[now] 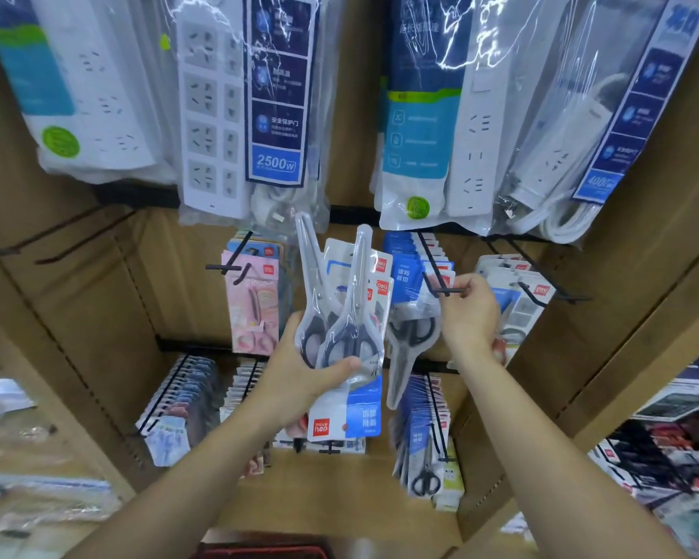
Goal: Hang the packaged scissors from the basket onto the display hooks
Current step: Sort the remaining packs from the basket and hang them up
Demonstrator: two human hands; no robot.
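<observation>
The left hand (299,369) grips two packs (342,340) in front of the shelf, thumb curled over them. They are see-through with a blue and red card. The scissors inside have grey blades pointing up and dark handles. The right hand (467,316) pinches a third pack (410,340) at a black hook (434,264), blades pointing down.
</observation>
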